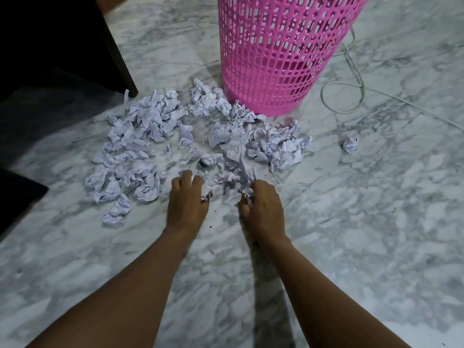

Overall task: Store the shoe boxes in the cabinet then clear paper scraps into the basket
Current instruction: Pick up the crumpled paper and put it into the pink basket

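Note:
Several crumpled white paper scraps (150, 136) lie spread over the marble floor in front of a pink plastic lattice basket (276, 54) that stands upright at the top. My left hand (188, 199) reaches down at the near edge of the pile, its fingers curled round a small scrap. My right hand (262, 207) is beside it, fingers curled round another scrap at the pile's near edge. One stray paper ball (351, 144) lies alone to the right. No shoe boxes or cabinet interior are in view.
A dark wooden furniture leg (118, 54) and dark cloth (37, 121) fill the upper left. A thin grey cable (344, 96) loops on the floor right of the basket. A small dark object (202, 164) lies among the scraps.

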